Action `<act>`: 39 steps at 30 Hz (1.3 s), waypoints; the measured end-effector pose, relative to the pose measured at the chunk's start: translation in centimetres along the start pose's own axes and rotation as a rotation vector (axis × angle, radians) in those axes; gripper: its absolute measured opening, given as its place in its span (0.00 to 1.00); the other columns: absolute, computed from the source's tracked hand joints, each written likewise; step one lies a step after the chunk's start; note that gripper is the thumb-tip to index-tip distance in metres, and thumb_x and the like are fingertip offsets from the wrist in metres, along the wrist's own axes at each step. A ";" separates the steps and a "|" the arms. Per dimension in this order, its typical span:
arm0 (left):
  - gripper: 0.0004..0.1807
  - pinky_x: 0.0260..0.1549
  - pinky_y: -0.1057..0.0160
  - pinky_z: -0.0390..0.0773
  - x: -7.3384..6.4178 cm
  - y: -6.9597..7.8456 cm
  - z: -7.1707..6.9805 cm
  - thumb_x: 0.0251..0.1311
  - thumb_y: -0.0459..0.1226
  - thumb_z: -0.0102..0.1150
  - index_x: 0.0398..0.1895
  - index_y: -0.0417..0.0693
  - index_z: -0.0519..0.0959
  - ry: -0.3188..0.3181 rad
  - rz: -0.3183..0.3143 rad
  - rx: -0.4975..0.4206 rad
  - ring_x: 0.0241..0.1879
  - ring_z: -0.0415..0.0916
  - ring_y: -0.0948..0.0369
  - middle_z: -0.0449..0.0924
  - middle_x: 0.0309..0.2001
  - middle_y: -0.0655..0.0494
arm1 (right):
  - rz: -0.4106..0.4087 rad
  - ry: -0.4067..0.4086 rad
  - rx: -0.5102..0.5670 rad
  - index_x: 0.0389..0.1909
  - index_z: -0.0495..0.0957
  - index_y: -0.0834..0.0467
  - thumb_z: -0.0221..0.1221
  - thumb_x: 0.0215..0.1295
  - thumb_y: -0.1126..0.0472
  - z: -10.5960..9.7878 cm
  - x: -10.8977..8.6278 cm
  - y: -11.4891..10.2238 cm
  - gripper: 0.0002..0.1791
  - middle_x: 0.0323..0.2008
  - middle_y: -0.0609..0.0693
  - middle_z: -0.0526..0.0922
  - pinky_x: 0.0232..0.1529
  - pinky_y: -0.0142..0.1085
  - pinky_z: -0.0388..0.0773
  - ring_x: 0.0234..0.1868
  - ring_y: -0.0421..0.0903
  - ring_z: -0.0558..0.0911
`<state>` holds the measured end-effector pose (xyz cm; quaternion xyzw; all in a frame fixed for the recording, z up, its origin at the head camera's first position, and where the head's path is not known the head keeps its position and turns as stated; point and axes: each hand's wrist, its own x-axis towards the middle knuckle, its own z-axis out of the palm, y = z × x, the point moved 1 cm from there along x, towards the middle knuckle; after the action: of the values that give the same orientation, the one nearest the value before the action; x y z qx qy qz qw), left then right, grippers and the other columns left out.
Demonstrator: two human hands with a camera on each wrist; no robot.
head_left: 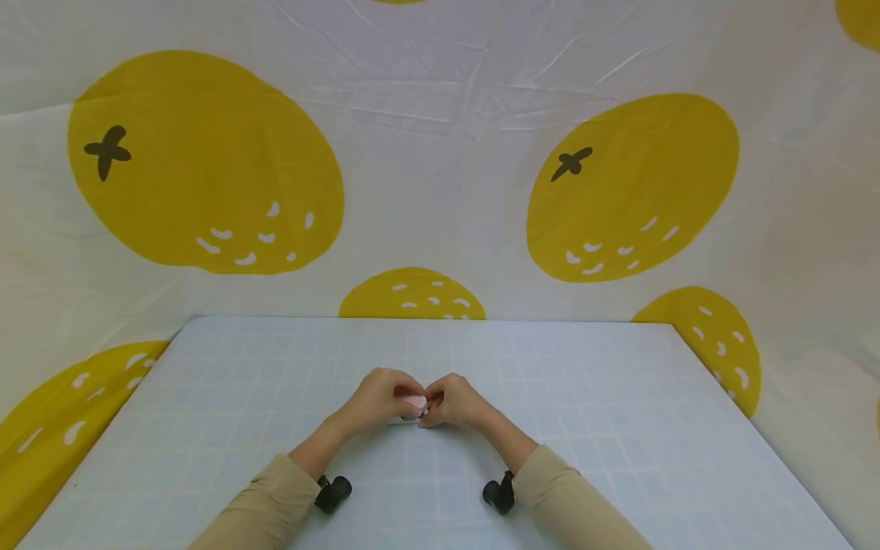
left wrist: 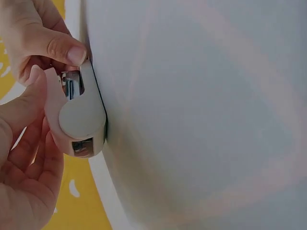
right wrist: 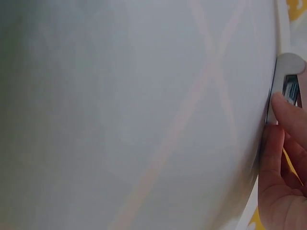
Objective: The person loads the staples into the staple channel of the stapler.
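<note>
A small mini stapler (left wrist: 79, 120), pale pink and white with metal parts, stands at the middle of the table between both hands. My left hand (head_left: 378, 395) holds its pink upper part, thumb on top. My right hand (head_left: 459, 402) pinches the front end of the white base, with the thumb over it, as the right wrist view of the stapler (right wrist: 290, 62) also shows. Between the upper part and the base is a gap where bare metal shows. Fingers hide most of the stapler in the head view.
A pale blue checked cloth (head_left: 275, 367) covers the table. Behind it hangs a white sheet (head_left: 433, 191) printed with large yellow fruit. Black wrist cameras sit below both forearms, by the beige sleeves (head_left: 268, 496).
</note>
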<state>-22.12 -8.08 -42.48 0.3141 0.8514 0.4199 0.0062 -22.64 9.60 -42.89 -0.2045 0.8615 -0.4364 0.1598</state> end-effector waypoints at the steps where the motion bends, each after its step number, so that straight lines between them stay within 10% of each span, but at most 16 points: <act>1: 0.11 0.34 0.68 0.76 0.1 0.0 -0.1 0.44 0.32 0.71 0.35 0.43 0.85 -0.013 -0.016 0.000 0.33 0.76 0.64 0.83 0.33 0.58 | -0.001 0.000 0.003 0.31 0.82 0.65 0.71 0.42 0.71 0.0 0.0 0.0 0.12 0.19 0.49 0.79 0.22 0.27 0.71 0.20 0.36 0.73; 39: 0.08 0.24 0.69 0.74 1.5 1.8 -0.4 0.40 0.26 0.72 0.24 0.43 0.83 -0.080 -0.226 0.014 0.24 0.71 0.65 0.78 0.22 0.60 | -0.026 0.000 0.055 0.33 0.83 0.67 0.71 0.41 0.72 0.0 0.2 0.5 0.14 0.20 0.48 0.80 0.23 0.26 0.71 0.21 0.36 0.74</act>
<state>-22.51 -6.76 -40.55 0.2328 0.8833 0.3979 0.0851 -22.94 9.77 -43.34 -0.2112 0.8464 -0.4620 0.1596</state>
